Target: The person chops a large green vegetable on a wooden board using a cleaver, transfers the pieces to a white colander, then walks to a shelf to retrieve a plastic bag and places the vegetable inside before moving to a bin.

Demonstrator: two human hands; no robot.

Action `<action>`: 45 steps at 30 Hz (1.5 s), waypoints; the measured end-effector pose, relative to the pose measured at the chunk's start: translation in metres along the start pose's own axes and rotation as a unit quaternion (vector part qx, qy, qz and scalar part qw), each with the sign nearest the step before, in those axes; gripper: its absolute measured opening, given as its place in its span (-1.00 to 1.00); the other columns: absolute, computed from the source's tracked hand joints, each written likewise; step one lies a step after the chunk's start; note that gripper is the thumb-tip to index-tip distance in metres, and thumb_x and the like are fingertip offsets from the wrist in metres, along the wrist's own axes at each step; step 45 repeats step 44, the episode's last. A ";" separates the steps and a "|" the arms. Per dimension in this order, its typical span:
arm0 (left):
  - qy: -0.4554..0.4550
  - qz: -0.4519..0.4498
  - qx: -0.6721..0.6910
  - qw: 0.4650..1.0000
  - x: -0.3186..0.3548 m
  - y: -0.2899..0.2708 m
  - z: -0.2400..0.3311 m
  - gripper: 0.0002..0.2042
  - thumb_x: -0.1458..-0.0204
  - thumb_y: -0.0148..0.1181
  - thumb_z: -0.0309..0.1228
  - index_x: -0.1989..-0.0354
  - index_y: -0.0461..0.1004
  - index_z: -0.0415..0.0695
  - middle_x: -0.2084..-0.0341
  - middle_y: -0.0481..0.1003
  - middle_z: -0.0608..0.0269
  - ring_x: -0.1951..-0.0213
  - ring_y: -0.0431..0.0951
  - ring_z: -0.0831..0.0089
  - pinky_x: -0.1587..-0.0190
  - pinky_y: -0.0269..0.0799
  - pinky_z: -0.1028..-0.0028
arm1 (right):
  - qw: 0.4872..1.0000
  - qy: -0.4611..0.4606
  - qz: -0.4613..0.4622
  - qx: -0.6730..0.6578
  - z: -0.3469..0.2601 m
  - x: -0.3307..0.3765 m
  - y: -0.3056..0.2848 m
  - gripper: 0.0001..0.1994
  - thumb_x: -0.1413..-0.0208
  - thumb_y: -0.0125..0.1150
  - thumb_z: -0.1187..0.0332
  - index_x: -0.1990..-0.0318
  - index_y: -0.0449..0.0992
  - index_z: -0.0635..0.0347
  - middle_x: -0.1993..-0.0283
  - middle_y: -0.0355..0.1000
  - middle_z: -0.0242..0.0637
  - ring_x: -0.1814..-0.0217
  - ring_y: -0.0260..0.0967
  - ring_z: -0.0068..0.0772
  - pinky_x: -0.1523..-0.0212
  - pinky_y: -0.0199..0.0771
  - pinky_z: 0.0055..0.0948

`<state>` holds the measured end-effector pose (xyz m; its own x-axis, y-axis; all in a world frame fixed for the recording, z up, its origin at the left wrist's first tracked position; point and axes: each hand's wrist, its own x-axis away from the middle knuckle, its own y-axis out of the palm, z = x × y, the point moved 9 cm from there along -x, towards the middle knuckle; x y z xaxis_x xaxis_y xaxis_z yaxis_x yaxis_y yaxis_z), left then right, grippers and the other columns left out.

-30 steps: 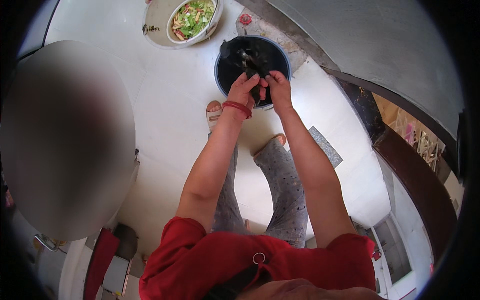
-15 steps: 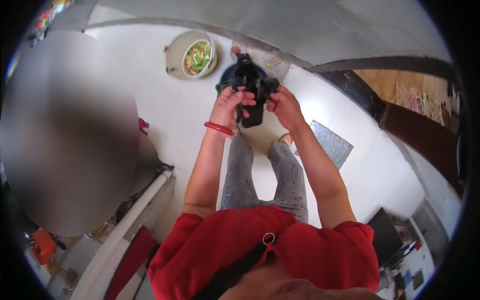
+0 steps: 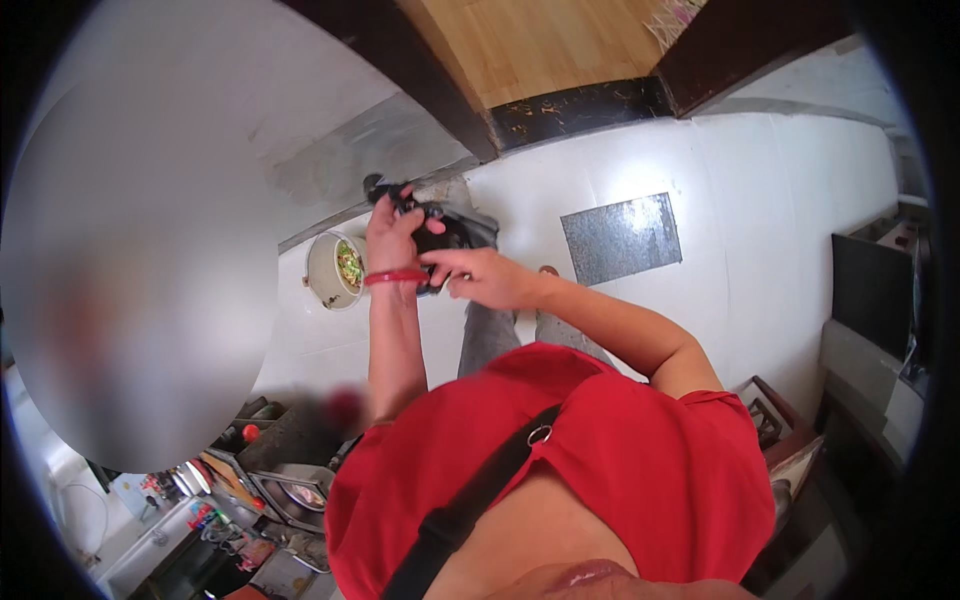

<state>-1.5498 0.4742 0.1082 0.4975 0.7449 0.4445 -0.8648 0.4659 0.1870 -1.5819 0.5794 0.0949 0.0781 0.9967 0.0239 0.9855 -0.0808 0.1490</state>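
A crumpled black plastic bag [image 3: 468, 230] hangs between my hands, above my feet. My left hand [image 3: 392, 235], with a red bangle at the wrist, has its fingers bent around the bag's far left part. Closer to me, my right hand [image 3: 490, 278] crosses over toward the left wrist, its fingers curled at the bag's near edge. Only a sliver of blue shows under the hands, where the basin is mostly hidden. Left of my left hand stands a pale bucket [image 3: 321, 268] with chopped green vegetables [image 3: 350, 263] in it.
A grey floor mat [image 3: 622, 240] lies to the right on white tiles. Beyond it, a black doorway threshold [image 3: 585, 112] borders a wooden floor [image 3: 545, 45]. Cluttered kitchen things, including a metal-framed box [image 3: 290, 495], stand lower left. A brown wooden frame [image 3: 790, 420] is lower right.
My view has swung to the right, bringing in the doorway. My hands have come closer together, the right one crossing toward the left wrist, and the bag has moved off to cover less of the floor ahead.
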 end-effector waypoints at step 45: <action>-0.144 0.135 -0.660 0.725 -0.686 0.308 0.011 -0.68 0.08 0.05 -0.45 0.09 0.45 -0.07 0.09 0.42 -0.01 -0.09 0.31 0.15 -0.17 -0.05 -0.06 | 0.814 0.449 0.220 0.294 0.202 -0.038 -0.962 -0.84 0.19 0.06 0.40 0.47 0.58 0.15 0.58 0.50 -0.22 0.49 0.49 -0.37 0.28 0.48 -0.37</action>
